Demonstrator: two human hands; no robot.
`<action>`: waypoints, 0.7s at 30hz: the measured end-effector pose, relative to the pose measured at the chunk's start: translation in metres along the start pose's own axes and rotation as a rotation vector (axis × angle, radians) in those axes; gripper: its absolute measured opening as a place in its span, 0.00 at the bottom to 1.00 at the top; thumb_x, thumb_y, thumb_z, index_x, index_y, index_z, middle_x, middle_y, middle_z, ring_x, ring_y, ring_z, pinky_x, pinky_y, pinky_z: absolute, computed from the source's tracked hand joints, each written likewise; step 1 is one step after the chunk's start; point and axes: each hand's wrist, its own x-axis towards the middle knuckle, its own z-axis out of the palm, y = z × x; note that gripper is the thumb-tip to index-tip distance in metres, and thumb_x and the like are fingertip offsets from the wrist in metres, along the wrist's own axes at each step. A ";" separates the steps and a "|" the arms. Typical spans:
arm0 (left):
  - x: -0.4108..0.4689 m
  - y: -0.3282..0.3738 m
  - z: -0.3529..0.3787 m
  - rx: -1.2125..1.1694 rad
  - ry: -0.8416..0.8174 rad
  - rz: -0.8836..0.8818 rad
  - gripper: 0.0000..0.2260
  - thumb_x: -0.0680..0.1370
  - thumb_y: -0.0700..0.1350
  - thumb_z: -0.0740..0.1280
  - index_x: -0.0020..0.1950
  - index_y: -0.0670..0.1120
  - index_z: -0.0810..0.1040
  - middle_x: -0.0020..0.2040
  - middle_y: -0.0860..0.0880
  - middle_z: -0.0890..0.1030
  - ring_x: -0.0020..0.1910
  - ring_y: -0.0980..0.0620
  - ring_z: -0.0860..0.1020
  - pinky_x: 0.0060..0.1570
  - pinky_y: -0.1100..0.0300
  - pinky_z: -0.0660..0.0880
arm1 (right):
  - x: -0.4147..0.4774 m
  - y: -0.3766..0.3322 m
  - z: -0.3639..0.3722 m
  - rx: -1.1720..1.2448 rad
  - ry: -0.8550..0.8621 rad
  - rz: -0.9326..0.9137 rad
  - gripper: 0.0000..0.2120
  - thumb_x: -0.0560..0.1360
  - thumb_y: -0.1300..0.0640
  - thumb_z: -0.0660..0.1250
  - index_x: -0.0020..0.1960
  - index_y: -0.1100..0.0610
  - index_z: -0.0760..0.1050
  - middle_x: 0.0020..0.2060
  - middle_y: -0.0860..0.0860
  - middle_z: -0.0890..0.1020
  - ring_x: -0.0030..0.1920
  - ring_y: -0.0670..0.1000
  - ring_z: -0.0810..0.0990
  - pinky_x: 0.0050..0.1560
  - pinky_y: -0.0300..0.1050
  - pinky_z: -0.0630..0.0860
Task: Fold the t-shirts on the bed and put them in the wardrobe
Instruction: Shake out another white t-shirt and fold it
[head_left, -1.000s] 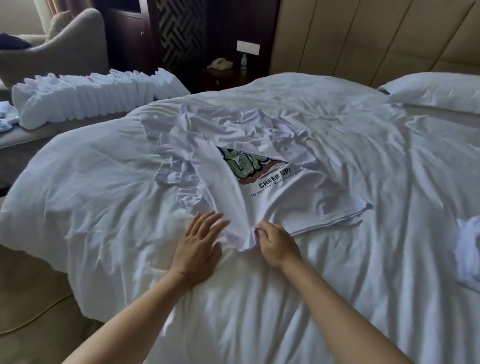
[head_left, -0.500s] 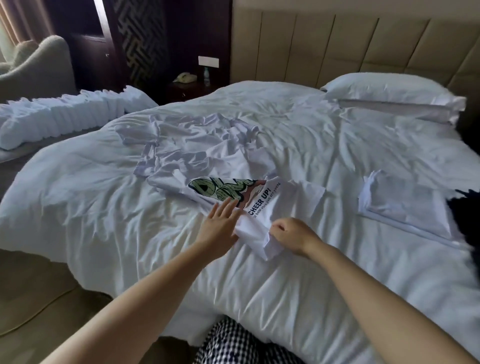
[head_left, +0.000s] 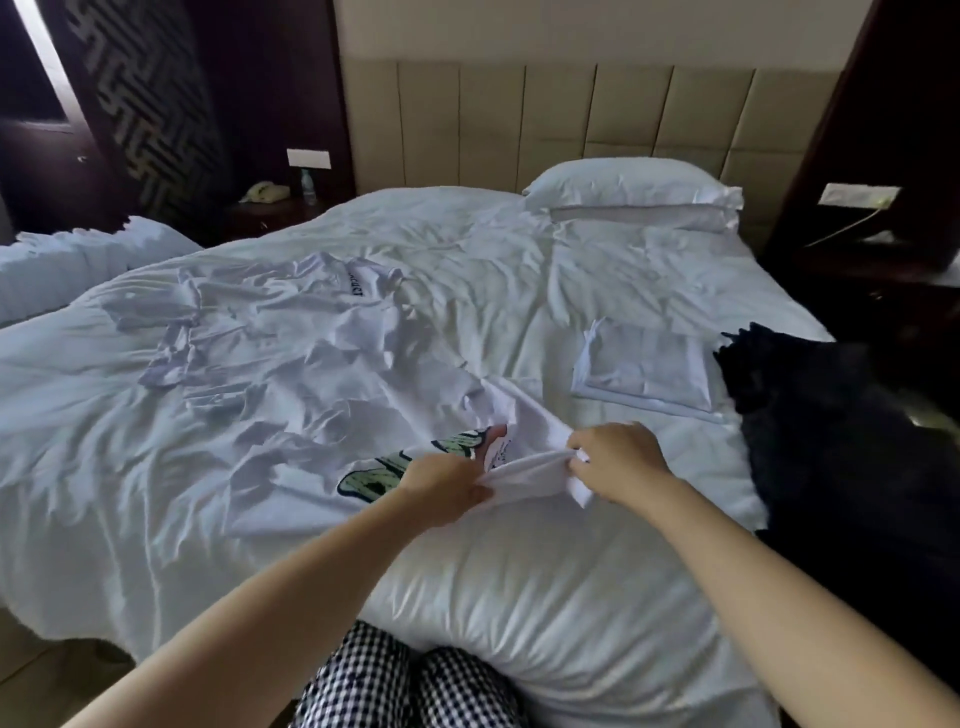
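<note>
Both hands have gathered up the printed t-shirt (head_left: 363, 480) since a moment ago: the left hand (head_left: 447, 488) and the right hand (head_left: 618, 462) each pinch its hem, taut between them, near the front edge of the bed (head_left: 519, 582). Folding has only begun, and next, I judge, it needs spreading flat. It is white, creased and green-lettered.

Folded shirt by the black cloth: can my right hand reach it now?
Likely yes once freed: the right hand pinches the printed shirt, but nothing lies between it and the folded shirt.
</note>
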 end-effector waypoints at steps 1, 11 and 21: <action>0.003 0.010 -0.003 -0.061 0.014 0.001 0.18 0.81 0.56 0.59 0.69 0.49 0.71 0.57 0.44 0.81 0.56 0.41 0.79 0.50 0.53 0.74 | -0.001 0.009 0.001 0.024 0.049 0.043 0.11 0.78 0.53 0.59 0.54 0.50 0.79 0.54 0.51 0.83 0.57 0.55 0.78 0.49 0.43 0.66; 0.003 0.014 0.003 -0.452 0.024 -0.047 0.11 0.78 0.50 0.65 0.57 0.50 0.82 0.56 0.51 0.82 0.56 0.49 0.79 0.54 0.56 0.75 | -0.009 0.012 0.033 0.370 -0.018 0.140 0.21 0.78 0.57 0.58 0.70 0.46 0.71 0.67 0.49 0.76 0.66 0.55 0.73 0.61 0.45 0.71; -0.081 -0.120 0.032 -0.372 0.256 -0.340 0.14 0.78 0.50 0.67 0.64 0.54 0.77 0.68 0.52 0.74 0.64 0.49 0.74 0.57 0.54 0.73 | 0.009 -0.142 0.051 0.543 -0.128 -0.205 0.14 0.77 0.55 0.61 0.60 0.48 0.80 0.58 0.46 0.81 0.59 0.50 0.78 0.57 0.44 0.73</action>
